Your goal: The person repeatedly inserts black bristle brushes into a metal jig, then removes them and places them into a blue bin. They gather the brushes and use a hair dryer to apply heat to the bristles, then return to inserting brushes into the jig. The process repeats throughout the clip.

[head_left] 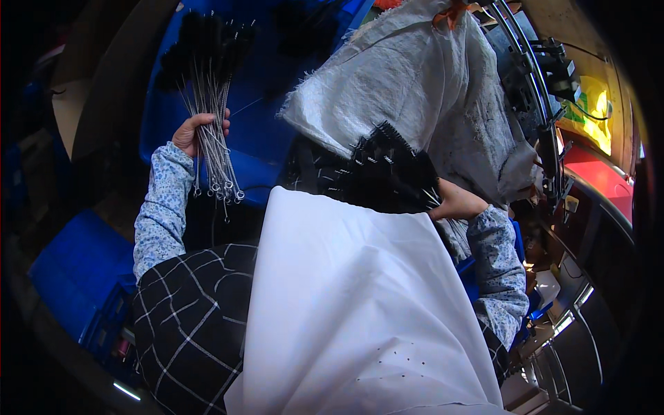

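Observation:
My left hand (195, 133) is closed round the twisted wire handles of a bundle of black bottle brushes (214, 90). Their bristle heads point away from me over a blue tub, and the looped wire ends hang below my fist. At the right, my right hand (458, 200) is closed on the wire stems of a second bunch of brushes (394, 169), whose black bristles point left and away. This bunch lies between a white woven sack and the white cloth on my lap. Most of its stems are hidden by my palm.
The blue tub (153, 131) stands ahead at the left, with more dark brushes inside. A white woven sack (415, 76) drapes ahead at the right, next to a dark metal machine frame (550, 131). White cloth (346, 290) covers my lap. A blue crate (79, 266) sits at the left.

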Available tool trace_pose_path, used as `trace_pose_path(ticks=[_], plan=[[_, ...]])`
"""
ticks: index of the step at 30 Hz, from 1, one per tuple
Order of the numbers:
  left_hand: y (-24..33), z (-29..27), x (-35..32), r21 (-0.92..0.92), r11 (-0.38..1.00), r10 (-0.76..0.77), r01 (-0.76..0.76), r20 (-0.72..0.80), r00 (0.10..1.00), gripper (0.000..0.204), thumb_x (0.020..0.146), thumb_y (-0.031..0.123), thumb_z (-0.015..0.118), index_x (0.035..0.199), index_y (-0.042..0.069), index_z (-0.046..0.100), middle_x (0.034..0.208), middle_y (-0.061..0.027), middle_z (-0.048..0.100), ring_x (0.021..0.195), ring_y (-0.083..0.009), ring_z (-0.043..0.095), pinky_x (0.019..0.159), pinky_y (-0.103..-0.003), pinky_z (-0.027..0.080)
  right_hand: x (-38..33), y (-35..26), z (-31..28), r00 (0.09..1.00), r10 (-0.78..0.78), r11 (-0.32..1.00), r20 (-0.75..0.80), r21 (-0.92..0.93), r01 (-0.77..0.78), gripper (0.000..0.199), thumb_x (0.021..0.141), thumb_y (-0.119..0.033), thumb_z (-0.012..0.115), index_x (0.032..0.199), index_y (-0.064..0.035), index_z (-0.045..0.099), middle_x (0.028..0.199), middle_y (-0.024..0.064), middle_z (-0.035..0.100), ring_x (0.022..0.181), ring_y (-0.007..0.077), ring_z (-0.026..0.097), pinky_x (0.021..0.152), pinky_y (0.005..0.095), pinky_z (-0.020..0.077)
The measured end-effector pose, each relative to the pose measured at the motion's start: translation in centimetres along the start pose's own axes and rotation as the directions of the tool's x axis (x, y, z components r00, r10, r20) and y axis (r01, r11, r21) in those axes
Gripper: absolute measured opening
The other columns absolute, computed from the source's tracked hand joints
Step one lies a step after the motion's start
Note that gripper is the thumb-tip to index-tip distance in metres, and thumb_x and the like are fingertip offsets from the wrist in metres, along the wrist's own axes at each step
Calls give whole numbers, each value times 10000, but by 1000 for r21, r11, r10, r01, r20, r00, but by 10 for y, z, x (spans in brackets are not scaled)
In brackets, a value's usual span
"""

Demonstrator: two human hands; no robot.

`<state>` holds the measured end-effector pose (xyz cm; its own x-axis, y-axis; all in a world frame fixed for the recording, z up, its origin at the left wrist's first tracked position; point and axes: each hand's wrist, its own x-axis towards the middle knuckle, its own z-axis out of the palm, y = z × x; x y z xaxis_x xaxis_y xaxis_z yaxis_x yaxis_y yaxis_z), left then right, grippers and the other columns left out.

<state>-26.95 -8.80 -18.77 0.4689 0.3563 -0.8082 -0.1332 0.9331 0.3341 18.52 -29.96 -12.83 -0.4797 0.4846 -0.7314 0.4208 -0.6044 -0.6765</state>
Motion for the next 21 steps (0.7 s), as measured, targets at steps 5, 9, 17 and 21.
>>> trace_pose_path(ticks=[5, 9, 17, 21], plan=[[25, 29, 5, -160, 979, 150, -129, 127, 981, 344, 717, 78, 540, 1002, -94, 453, 796, -148, 570, 756, -219, 587, 713, -315, 510, -2, -39, -13, 970, 239, 971, -38, -7, -240, 507, 606, -146, 649, 1017, 25, 406, 841, 83, 495, 781, 140, 471, 695, 281, 407], [48, 34, 14, -564, 825, 287, 43, 483, 827, 305, 743, 57, 523, 978, -50, 361, 844, -109, 463, 822, -195, 526, 787, -314, 461, 1, -18, -13, 982, 159, 987, -105, 19, -158, 498, 630, -87, 616, 1067, 13, 401, 897, 71, 512, 832, 133, 471, 749, 266, 399], [48, 34, -14, 105, 994, 45, -36, -77, 996, 270, 693, 68, 565, 916, -62, 487, 798, -144, 574, 667, -206, 597, 620, -302, 535, 5, -3, -11, 977, 156, 988, -148, 16, -155, 582, 641, -71, 589, 1163, 18, 347, 1014, 96, 499, 906, 145, 464, 818, 257, 377], [4, 29, 7, 435, 866, -113, 248, -311, 944, 179, 639, 55, 583, 770, -63, 550, 689, -128, 591, 574, -169, 590, 551, -264, 509, 5, 9, -7, 982, 12, 1000, -188, 15, -9, 593, 640, -84, 601, 1166, 23, 348, 1062, 103, 483, 970, 157, 437, 878, 258, 328]])
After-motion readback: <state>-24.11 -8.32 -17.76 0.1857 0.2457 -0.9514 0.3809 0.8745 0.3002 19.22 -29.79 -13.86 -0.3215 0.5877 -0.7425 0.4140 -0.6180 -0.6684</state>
